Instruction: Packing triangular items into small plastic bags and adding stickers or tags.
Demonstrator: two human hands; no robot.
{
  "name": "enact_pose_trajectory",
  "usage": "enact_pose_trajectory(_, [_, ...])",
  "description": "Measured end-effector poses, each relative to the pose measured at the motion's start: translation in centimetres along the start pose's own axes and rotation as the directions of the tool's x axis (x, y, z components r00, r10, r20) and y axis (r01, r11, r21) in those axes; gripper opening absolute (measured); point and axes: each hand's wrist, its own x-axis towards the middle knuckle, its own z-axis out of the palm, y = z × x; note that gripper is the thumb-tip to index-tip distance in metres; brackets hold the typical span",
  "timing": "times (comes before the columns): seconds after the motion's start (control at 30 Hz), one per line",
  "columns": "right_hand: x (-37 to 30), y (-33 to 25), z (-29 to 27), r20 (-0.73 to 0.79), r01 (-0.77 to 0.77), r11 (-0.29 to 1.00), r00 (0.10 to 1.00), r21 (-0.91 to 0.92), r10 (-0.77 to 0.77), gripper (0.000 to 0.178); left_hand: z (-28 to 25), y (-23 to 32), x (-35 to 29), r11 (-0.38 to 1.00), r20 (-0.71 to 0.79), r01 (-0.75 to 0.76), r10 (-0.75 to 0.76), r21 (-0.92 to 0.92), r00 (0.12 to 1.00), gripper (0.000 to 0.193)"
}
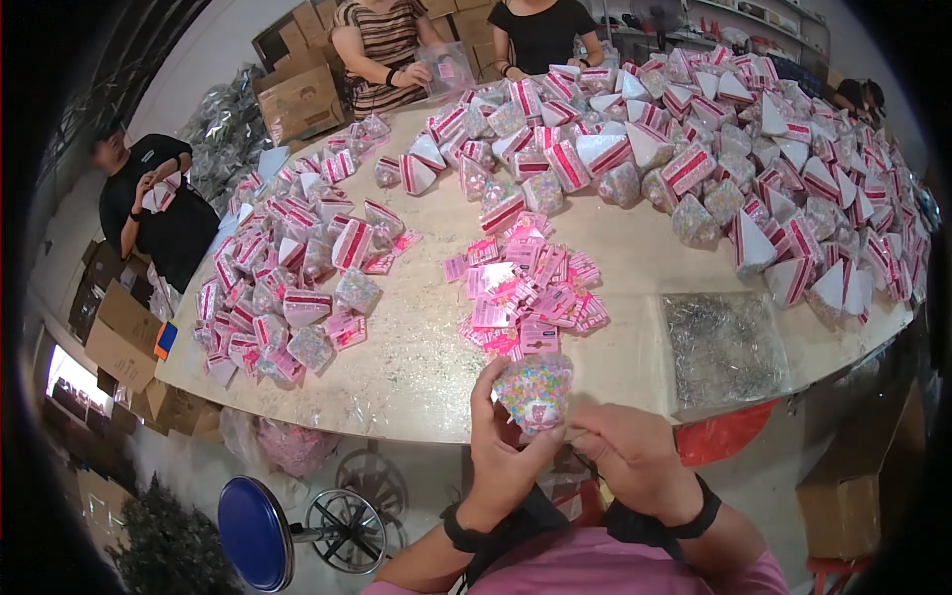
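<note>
My left hand is wrapped round a toy cake slice covered in pastel sprinkles, with a small bear figure at its near end. It is held up at the table's near edge. Close beside that end is my right hand, its thumb and forefinger pinched together; whatever is between them is too small to make out. Just beyond the slice lies a loose heap of pink printed cards. A flat clear tray of thin transparent fasteners rests to the right of them.
Many similar cake slices heap over the table's far and right side, with another pile at left. Three people stand round the table's far and left sides. A blue stool and cardboard boxes are on the floor at left.
</note>
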Motion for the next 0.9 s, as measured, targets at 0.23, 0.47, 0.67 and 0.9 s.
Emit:
enact_pose_trajectory(0.23, [-0.7, 0.8, 1.0, -0.012, -0.042, 0.999, 0.999, 0.012, 0.042, 0.016, -0.1, -0.6, 0.0, 0.987, -0.048, -0.058, 0.066, 0.149, 0.997, 0.081])
enact_pose_trajectory(0.47, [-0.4, 0.2, 0.8, 0.006, -0.075, 0.997, 0.997, -0.012, 0.075, 0.015, 0.1, -0.5, -0.3, 0.993, -0.116, 0.028, -0.014, 0.117, 0.993, 0.080])
enact_pose_trajectory(0.67, [-0.1, 0.0, 0.8, 0.009, -0.146, 0.987, 0.989, 0.073, 0.146, 0.014, -0.1, -0.8, -0.3, 0.992, -0.119, 0.116, -0.110, 0.049, 0.987, 0.078])
enact_pose_trajectory(0.9, [-0.2, 1.1, 1.8, -0.011, -0.162, 0.976, 0.986, 0.148, 0.165, 0.016, 0.1, -0.8, -0.7, 0.969, -0.113, 0.157, -0.181, -0.193, 0.977, 0.061])
